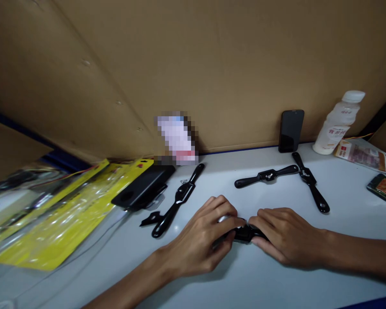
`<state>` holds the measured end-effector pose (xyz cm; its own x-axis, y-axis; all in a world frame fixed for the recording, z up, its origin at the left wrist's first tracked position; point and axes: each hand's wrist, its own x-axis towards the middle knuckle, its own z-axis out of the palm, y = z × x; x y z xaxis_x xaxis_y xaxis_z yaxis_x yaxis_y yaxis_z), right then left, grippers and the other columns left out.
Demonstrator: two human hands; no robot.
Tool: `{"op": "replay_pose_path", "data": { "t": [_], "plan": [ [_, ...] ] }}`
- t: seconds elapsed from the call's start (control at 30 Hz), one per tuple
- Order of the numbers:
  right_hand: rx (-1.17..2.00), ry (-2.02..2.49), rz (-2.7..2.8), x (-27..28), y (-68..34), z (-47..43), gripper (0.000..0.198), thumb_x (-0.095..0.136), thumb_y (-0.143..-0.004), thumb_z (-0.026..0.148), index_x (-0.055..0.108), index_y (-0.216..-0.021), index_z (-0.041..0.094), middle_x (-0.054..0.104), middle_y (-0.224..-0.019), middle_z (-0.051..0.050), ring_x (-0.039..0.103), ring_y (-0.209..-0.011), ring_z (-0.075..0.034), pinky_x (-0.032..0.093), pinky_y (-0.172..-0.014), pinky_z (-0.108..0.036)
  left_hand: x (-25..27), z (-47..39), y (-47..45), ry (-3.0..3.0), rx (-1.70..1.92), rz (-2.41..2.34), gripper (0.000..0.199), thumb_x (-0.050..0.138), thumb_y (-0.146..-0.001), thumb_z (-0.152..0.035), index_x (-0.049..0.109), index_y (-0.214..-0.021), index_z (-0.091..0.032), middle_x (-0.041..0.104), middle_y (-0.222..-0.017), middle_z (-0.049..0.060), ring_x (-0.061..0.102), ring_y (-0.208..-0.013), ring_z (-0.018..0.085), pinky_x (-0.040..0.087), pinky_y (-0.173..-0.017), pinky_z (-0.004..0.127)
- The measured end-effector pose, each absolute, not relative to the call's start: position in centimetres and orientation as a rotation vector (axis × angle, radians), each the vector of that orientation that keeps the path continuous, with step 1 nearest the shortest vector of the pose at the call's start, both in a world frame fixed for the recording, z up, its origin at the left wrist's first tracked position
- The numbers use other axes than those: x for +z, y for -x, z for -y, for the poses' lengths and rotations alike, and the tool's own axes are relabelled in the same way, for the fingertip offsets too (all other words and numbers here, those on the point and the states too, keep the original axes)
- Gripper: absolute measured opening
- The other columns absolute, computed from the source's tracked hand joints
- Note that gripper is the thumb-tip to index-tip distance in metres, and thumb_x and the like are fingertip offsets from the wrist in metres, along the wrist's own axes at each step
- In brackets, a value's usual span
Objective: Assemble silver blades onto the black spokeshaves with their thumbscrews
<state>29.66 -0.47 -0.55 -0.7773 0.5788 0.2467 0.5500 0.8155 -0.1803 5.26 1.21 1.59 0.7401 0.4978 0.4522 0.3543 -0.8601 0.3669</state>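
Note:
Between my two hands, a black spokeshave (243, 234) is held low over the grey-white table. My left hand (206, 234) is closed around its left side, with fingers over the middle part, which hides most of that handle. On the other side, my right hand (281, 234) wraps round the right handle. A second spokeshave (181, 194) lies to the left, with a flat black metal piece (150, 219) by its near end. Beyond my right hand lie a third spokeshave (268, 175) and another spokeshave (306, 175), their ends close together.
Yellow-backed clear packaging (48, 253) covers the left side, beside a black power-bank-like device (141, 189) with a cable. A pixelated phone-shaped object (178, 139) and a dark phone (291, 131) lean against the cardboard wall (212, 64). At right stand a bottle (333, 126) and snack packet (362, 156).

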Motion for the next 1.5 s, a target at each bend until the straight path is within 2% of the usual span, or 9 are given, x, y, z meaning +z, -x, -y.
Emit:
{"op": "replay_pose_path", "data": {
  "t": [0.27, 0.37, 0.53, 0.63, 0.73, 0.93, 1.2, 1.37, 1.5],
  "plan": [
    [0.115, 0.848, 2.704, -0.54, -29.60, 0.37, 0.020, 0.045, -0.103, 0.030, 0.057, -0.108, 0.015, 0.062, -0.088, -0.005, 0.057, -0.072, -0.019, 0.044, -0.065, -0.034, 1.88, -1.09, -5.26, -2.659, 0.873, -0.703, 0.023, 0.048, -0.084, -0.004, 0.067, -0.083, -0.016, 0.060, -0.103, 0.009, 0.053, -0.090, 0.022, 0.048, -0.076, 0.040],
    [0.109, 0.852, 2.705, -0.50, -29.60, 0.37, 0.020, 0.045, -0.103, 0.030, 0.057, -0.108, 0.015, 0.062, -0.089, -0.006, 0.057, -0.073, -0.019, 0.044, -0.065, -0.034, 1.63, -1.33, -5.15, -2.688, 0.935, -0.790, 0.022, 0.049, -0.087, -0.005, 0.068, -0.089, -0.016, 0.059, -0.100, 0.009, 0.052, -0.088, 0.022, 0.048, -0.074, 0.038],
    [0.110, 0.847, 2.720, -0.60, -29.66, 0.42, 0.021, 0.044, -0.104, 0.031, 0.056, -0.109, 0.014, 0.062, -0.090, -0.006, 0.058, -0.075, -0.019, 0.045, -0.067, -0.034, 1.50, -1.26, -5.10, -2.703, 0.860, -0.698, 0.036, 0.047, -0.083, -0.001, 0.070, -0.105, -0.017, 0.058, -0.102, 0.010, 0.053, -0.089, 0.022, 0.049, -0.075, 0.038],
    [0.106, 0.855, 2.723, -0.61, -29.66, 0.37, 0.019, 0.046, -0.103, 0.031, 0.056, -0.106, 0.015, 0.061, -0.089, -0.005, 0.057, -0.073, -0.019, 0.044, -0.066, -0.034, 1.55, -1.12, -5.15, -2.713, 0.827, -0.669, 0.033, 0.047, -0.080, 0.001, 0.071, -0.094, -0.018, 0.059, -0.102, 0.010, 0.053, -0.090, 0.023, 0.048, -0.074, 0.038],
    [0.099, 0.852, 2.726, -0.59, -29.66, 0.33, 0.017, 0.047, -0.103, 0.030, 0.056, -0.103, 0.015, 0.061, -0.087, -0.005, 0.056, -0.071, -0.019, 0.044, -0.064, -0.033, 1.42, -1.28, -5.15, -2.697, 0.899, -0.743, 0.028, 0.046, -0.083, 0.001, 0.068, -0.081, -0.016, 0.059, -0.099, 0.009, 0.053, -0.088, 0.022, 0.048, -0.072, 0.037],
    [0.109, 0.851, 2.720, -0.60, -29.63, 0.37, 0.019, 0.046, -0.103, 0.030, 0.058, -0.104, 0.015, 0.061, -0.088, -0.005, 0.057, -0.072, -0.018, 0.044, -0.065, -0.033, 1.26, -1.58, -5.13, -2.699, 0.905, -0.728, 0.040, 0.044, -0.084, 0.003, 0.070, -0.108, -0.016, 0.058, -0.100, 0.009, 0.054, -0.089, 0.021, 0.050, -0.074, 0.036],
    [0.111, 0.854, 2.727, -0.59, -29.72, 0.43, 0.020, 0.045, -0.103, 0.030, 0.058, -0.105, 0.015, 0.061, -0.088, -0.006, 0.056, -0.071, -0.018, 0.044, -0.065, -0.033, 1.27, -1.24, -5.18, -2.676, 0.900, -0.711, 0.031, 0.044, -0.084, 0.004, 0.068, -0.083, -0.016, 0.058, -0.099, 0.009, 0.053, -0.088, 0.021, 0.049, -0.072, 0.036],
    [0.105, 0.846, 2.721, -0.43, -29.70, 0.43, 0.022, 0.043, -0.103, 0.030, 0.058, -0.105, 0.014, 0.061, -0.087, -0.006, 0.056, -0.071, -0.019, 0.044, -0.064, -0.033, 1.31, -1.50, -5.09, -2.687, 0.893, -0.726, 0.039, 0.043, -0.085, 0.004, 0.070, -0.106, -0.016, 0.058, -0.100, 0.010, 0.054, -0.088, 0.021, 0.051, -0.073, 0.036],
    [0.107, 0.850, 2.720, -0.48, -29.64, 0.39, 0.022, 0.044, -0.104, 0.031, 0.058, -0.105, 0.014, 0.061, -0.087, -0.006, 0.056, -0.071, -0.018, 0.043, -0.064, -0.033, 1.57, -1.37, -5.20, -2.726, 0.828, -0.613, 0.038, 0.044, -0.085, 0.005, 0.071, -0.101, -0.017, 0.059, -0.101, 0.011, 0.054, -0.088, 0.022, 0.050, -0.071, 0.036]
  ]
}}
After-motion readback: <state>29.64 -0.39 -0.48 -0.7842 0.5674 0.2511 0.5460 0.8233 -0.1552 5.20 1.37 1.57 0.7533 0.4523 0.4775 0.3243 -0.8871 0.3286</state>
